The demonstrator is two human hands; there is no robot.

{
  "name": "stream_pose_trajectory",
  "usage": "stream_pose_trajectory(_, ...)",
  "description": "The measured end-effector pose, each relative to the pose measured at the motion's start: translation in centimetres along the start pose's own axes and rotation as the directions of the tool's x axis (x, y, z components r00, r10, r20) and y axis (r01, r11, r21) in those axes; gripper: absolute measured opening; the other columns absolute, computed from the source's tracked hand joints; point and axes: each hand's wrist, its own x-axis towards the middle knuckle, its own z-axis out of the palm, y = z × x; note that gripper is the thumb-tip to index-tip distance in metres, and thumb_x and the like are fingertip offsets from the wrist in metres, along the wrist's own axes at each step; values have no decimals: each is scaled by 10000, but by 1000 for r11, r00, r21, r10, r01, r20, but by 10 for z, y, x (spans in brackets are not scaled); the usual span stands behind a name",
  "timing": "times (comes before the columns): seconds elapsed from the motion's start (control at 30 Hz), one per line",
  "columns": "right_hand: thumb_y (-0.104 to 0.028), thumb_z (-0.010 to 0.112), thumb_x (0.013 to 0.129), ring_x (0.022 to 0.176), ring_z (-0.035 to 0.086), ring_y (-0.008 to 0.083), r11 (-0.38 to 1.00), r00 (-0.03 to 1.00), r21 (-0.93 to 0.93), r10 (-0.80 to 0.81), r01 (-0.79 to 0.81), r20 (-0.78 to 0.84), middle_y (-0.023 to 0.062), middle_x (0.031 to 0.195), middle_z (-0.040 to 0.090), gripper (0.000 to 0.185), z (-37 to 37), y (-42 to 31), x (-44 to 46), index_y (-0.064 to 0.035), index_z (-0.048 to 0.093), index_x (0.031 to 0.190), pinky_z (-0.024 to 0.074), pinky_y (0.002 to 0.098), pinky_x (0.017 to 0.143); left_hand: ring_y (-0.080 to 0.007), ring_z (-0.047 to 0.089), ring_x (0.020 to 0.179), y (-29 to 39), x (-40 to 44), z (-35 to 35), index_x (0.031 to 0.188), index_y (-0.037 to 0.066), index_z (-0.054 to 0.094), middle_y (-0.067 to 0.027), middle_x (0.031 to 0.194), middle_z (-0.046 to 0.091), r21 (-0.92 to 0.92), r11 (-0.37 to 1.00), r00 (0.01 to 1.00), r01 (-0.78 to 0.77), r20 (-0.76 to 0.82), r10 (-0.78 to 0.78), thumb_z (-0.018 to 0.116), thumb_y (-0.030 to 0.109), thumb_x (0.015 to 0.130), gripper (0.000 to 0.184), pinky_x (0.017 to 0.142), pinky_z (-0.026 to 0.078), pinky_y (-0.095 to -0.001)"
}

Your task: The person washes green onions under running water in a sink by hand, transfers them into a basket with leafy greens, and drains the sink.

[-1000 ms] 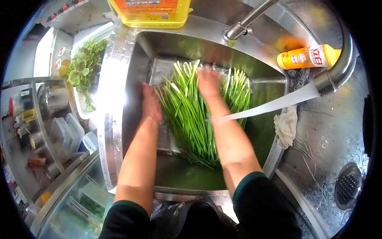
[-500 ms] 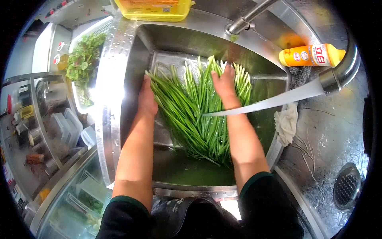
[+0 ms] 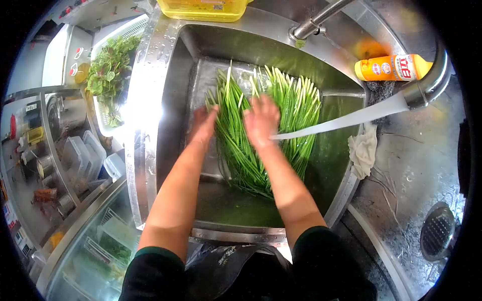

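Note:
A large loose bundle of wet garlic chives (image 3: 296, 113) lies in the steel sink (image 3: 241, 218), pale stem ends at the far side. Against the bundle's left edge rests my left hand (image 3: 202, 125), its fingers stretched along the stems and partly hidden. My right hand (image 3: 262, 120) is on top, near the middle, slightly blurred, with its fingers curled over some stems. A white stream of water (image 3: 346, 123) runs from the tap (image 3: 427, 93) and reaches the chives by my right wrist.
An orange detergent bottle (image 3: 391, 67) lies beyond the tap, with a crumpled cloth (image 3: 362, 150) on the sink's right rim. A metal strainer (image 3: 438, 232) sits at the right. Left stand a basket of leafy greens (image 3: 108, 75) and shelves; a yellow tub (image 3: 203, 10) is behind.
My right hand has moved left and nearer to me, off the right-hand stems. The left hand has shifted right, pushing the left side of the chives inward and more upright.

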Motion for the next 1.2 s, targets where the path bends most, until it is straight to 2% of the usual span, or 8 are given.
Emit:
stream_pose_trajectory(0.13, -122, 674, 835, 1235, 458, 311, 991, 993, 119, -77, 66, 93, 153, 1280, 493, 429, -6, -51, -20, -15, 586, 1241, 373, 453, 1041, -318, 447, 1298, 13, -14, -8, 1344, 113, 523, -144, 1387, 525, -45, 994, 980, 97, 180, -87, 687, 363, 902, 534, 1012, 389, -504)
stream_pose_trajectory(0.23, -174, 684, 859, 1014, 575, 301, 942, 943, 221, 187, -252, 275, 130, 1092, 568, 218, -12, -14, -7, -13, 651, 1002, 470, 419, 915, -332, 394, 1336, 3, -3, -30, 1325, 109, 528, -162, 1425, 479, -264, 962, 936, 73, 350, 25, 712, 347, 885, 533, 998, 372, -537)
stream_pose_trajectory(0.47, -354, 649, 908, 1087, 583, 343, 982, 981, 187, 35, 1, -191, 182, 1156, 602, 415, -29, -39, 59, -41, 621, 1180, 474, 446, 905, -158, 586, 1042, 5, -11, -14, 1230, 120, 587, -51, 1077, 652, -208, 977, 901, -47, 413, 131, 680, 170, 914, 333, 898, 430, -352)
stream_pose_trajectory(0.57, -277, 640, 909, 988, 628, 368, 881, 975, 419, 208, -222, 79, 175, 1083, 640, 237, -3, -37, 94, -72, 658, 1028, 496, 451, 844, -153, 590, 1033, 0, -4, -13, 1184, 120, 622, -41, 1030, 655, -290, 953, 855, -84, 470, 218, 654, 111, 923, 263, 905, 424, -338)
stream_pose_trajectory(0.63, -236, 628, 913, 908, 646, 371, 868, 978, 485, 182, -108, -107, 176, 987, 666, 178, -14, -36, 88, -68, 653, 968, 506, 456, 802, -163, 561, 1069, 4, -14, -21, 1173, 116, 650, -56, 1089, 655, -228, 972, 924, -63, 355, 144, 642, 151, 922, 254, 951, 403, -368)
stream_pose_trajectory(0.8, -226, 579, 954, 960, 672, 372, 715, 968, 661, 243, -227, 70, 198, 1020, 696, 245, -15, -9, 51, -57, 635, 1122, 518, 414, 853, -204, 543, 1146, -8, -16, -26, 1263, 116, 618, -78, 1193, 651, -232, 972, 972, 49, 233, 6, 606, 189, 923, 347, 988, 386, -374)
stream_pose_trajectory(1.03, -287, 591, 939, 971, 672, 360, 881, 948, 352, 302, -317, 97, 197, 1043, 693, 290, -8, -35, 95, -48, 641, 1094, 524, 449, 846, -192, 625, 983, -6, -11, -22, 1230, 102, 636, -79, 1058, 683, -377, 916, 918, 138, 395, 24, 566, 94, 927, 311, 885, 468, -326)
stream_pose_trajectory(1.2, -256, 569, 935, 901, 679, 390, 910, 947, 263, 307, -321, 94, 209, 960, 698, 260, -2, -36, 103, -36, 621, 1063, 531, 474, 810, -237, 478, 1216, 5, -21, -34, 1278, 159, 614, -71, 1210, 626, -185, 982, 919, 28, 390, 47, 572, 295, 945, 362, 1074, 293, -404)
